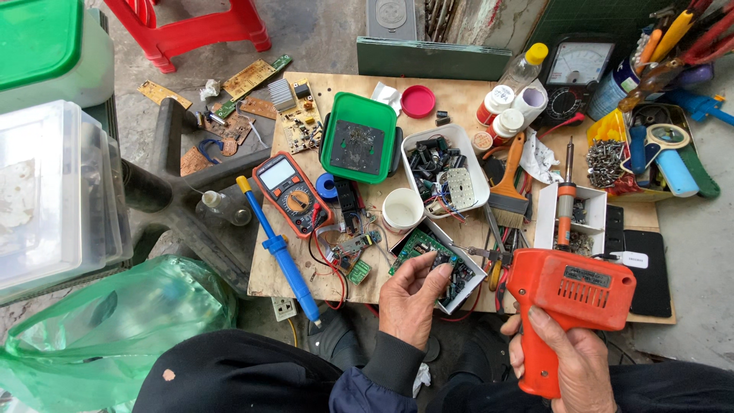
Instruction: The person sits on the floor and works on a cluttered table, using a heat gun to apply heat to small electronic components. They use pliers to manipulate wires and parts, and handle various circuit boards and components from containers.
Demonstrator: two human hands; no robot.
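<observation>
Orange soldering gun (569, 294) sits gripped in my closed right hand (569, 359); my left hand (413, 294) curls, fingers apparently pinching a green circuit board (417, 246) over the table (459, 99).

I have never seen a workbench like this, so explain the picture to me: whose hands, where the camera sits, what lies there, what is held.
The camera sits on a person's head, looking down at their own two bare hands. The right hand grips an orange pistol-shaped soldering gun. The left hand pinches a small dark electronic part, too small to identify, over a green circuit board in a tray. On the plywood board lie an orange-edged multimeter, a blue-handled tool, a green lidded box and a white tray of components.
</observation>
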